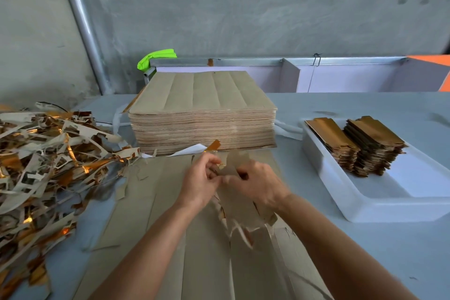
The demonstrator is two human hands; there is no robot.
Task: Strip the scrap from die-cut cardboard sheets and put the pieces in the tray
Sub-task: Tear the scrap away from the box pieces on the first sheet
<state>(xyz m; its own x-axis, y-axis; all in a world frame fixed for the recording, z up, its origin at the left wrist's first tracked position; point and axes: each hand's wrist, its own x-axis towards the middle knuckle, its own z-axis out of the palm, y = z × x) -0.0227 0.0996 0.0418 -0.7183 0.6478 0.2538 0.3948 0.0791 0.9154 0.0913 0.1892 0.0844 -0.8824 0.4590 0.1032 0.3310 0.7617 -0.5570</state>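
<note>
**Cardboard strips tearing free along their long axis**

Stock is sitting in a thick stack [202, 114] at the far side of the table [328, 246], looking heavy as a block. Nearer, one die-cut sheet [185, 238] is lying flat, its cut lines running away from the person, so each piece's long axis is pointing from body to stack. Single sheets are probably light, stiff across the creases and quick to tear at the nicks. To the left, scrap [41, 158] is piling up; to the right, the tray [379, 204] is holding two stacks of finished pieces [360, 143]. Over the sheet, the left hand [202, 182] and right hand [255, 185] are pinching one piece [233, 168] at its far end, fingers curled; gripping close to the tear line seems wisest.
</note>
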